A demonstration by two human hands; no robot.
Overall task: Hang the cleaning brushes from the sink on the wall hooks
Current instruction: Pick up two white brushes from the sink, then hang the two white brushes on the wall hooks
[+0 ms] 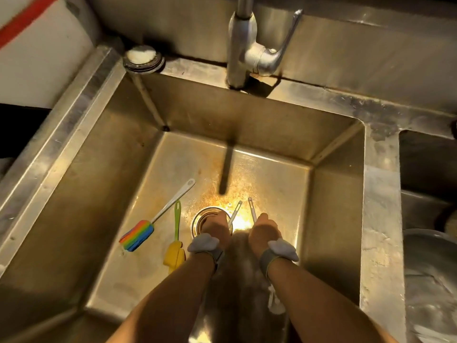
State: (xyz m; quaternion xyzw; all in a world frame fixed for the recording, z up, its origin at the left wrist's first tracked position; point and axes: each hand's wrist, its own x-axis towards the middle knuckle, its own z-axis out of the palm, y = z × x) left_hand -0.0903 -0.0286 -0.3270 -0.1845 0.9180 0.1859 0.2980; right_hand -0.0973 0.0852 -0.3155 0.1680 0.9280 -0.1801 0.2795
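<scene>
While left hand (215, 225) and right hand (264, 230) each grip a thin white handle, rainbow brush (137, 235) lies diagonal further left, nearer left hand.

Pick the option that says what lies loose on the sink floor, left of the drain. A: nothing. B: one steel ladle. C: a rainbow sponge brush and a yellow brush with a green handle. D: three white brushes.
C: the rainbow sponge brush and the yellow brush lie side by side, left of the drain, untouched by either hand.
</scene>
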